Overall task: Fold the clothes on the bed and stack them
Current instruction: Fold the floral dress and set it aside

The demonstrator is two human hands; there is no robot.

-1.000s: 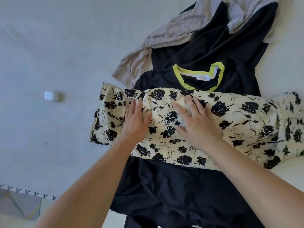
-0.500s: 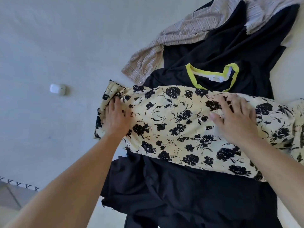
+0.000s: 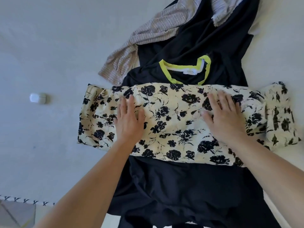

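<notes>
While your left hand (image 3: 129, 120) and right hand (image 3: 224, 119) lie open and flat, gripping nothing, the floral garment (image 3: 171, 122) sits under both palms as a long band. It looks thin, limp and slippery, so pinch its ends. Beyond your fingertips lies the black top (image 3: 197, 46), then a beige knit (image 3: 148, 38).

- Soft, even daylight filled the scene; the pale bed (image 3: 49, 46) looked bright without glare.
- Shadows were faint, with a slight one beside the small white case (image 3: 38, 98).
- Wide-angle bending showed at the edges.
- The black garment (image 3: 189, 186) lost detail; focus was mildly soft.
</notes>
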